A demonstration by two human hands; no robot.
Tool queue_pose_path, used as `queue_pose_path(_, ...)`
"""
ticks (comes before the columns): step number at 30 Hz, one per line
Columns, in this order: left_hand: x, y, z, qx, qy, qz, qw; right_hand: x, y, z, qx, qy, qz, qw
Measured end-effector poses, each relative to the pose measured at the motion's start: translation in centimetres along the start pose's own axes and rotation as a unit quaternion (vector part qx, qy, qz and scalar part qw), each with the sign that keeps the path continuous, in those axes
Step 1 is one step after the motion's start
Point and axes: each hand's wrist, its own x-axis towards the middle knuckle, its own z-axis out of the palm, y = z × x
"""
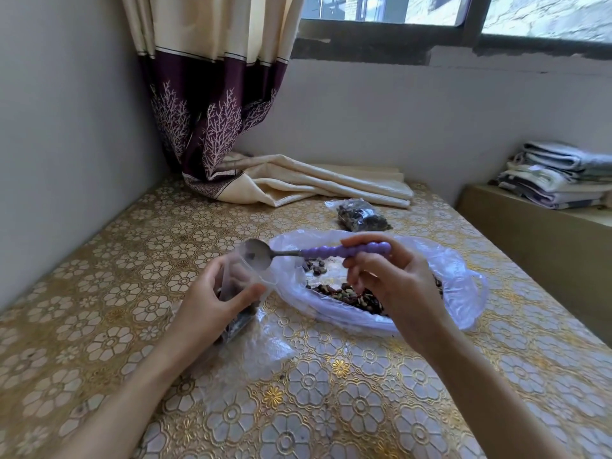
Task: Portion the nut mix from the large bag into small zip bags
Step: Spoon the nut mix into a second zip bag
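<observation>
The purple bead-handled metal spoon (318,252) lies level, its long axis left to right, bowl pointing left into the mouth of one small clear zip bag (243,286). The right hand (390,279) pinches the handle; the left hand (212,299) grips that bag, just left of the large open plastic bag of nut mix (374,293). One filled zip bag (359,215) lies beyond it.

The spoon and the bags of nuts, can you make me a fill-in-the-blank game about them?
1. The spoon has a ____ handle.
2. The right hand holds the spoon, and the ____ hand holds the small zip bag.
3. The spoon's bowl is at the mouth of the small zip bag, and the large bag of nut mix lies open on the ____.
4. A filled small bag lies near the cream ____.

Missing words: purple; left; table; curtain
</observation>
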Motion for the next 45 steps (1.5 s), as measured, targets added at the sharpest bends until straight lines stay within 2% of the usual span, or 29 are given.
queue_pose_path(2, 0.0, -0.1, 0.0, 0.004, -0.002, 0.001, 1.0, 0.5, 0.0, -1.1, 0.043, 0.03, 0.009, 0.999)
queue_pose_path(5, 0.0, -0.1, -0.1, 0.0, -0.005, -0.001, 1.0, 1.2, 0.3, -3.9, 0.063, 0.118, 0.024, 0.991)
queue_pose_path(8, -0.1, 0.0, -0.1, 0.006, -0.004, 0.002, 1.0, 1.4, 1.0, -6.8, -0.015, 0.212, 0.049, 0.976)
queue_pose_path(10, -0.1, 0.1, -0.1, 0.006, -0.002, 0.0, 1.0, 1.5, 1.4, -8.0, -0.087, 0.241, 0.059, 0.965)
queue_pose_path(17, 0.0, 0.0, 0.0, 0.01, -0.003, 0.003, 1.0, 1.7, 1.1, -8.4, -0.143, 0.241, 0.045, 0.959)
queue_pose_path(24, 0.0, -0.2, 0.0, 0.027, 0.0, 0.003, 1.0, 1.6, 1.1, -7.2, -0.089, 0.191, 0.106, 0.972)
queue_pose_path(34, 0.0, -0.2, 0.0, 0.043, -0.001, 0.002, 0.999, 1.8, 1.5, -7.1, -0.099, 0.216, 0.176, 0.955)
queue_pose_path(40, 0.1, -0.1, 0.0, 0.044, -0.006, 0.002, 0.999, 1.9, 1.5, -7.5, -0.048, 0.27, 0.157, 0.949)
queue_pose_path(45, 0.0, 0.0, 0.1, 0.051, -0.007, 0.004, 0.999, 1.7, 1.2, -6.8, -0.034, 0.278, 0.119, 0.953)
